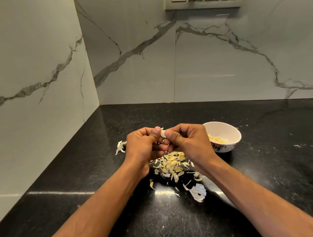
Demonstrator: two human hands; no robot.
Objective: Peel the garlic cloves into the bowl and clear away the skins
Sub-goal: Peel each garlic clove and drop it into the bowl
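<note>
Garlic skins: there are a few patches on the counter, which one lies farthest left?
The small white clump of skins beside the left hand, apart from the main pile under the hands and the large white piece nearest the camera.

Bowl [225, 140] right of skins [173, 164] on counter [272, 164]

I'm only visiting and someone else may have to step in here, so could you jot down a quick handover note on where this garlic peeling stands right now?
Left hand: fingers curled, pinching the pale garlic clove above the counter.
Right hand: also pinching that clove, from the other side.
Small white ceramic bowl with a floral pattern: right of the hands on the black speckled stone counter, a few peeled yellowish cloves inside.
Heap of papery garlic skins: on the counter below the hands, with stray pieces around it.
Done: some cloves peeled into the bowl.
Left: finish this clove, drop it in, clear the skins. No unpeeled cloves are clearly visible elsewhere.
</note>
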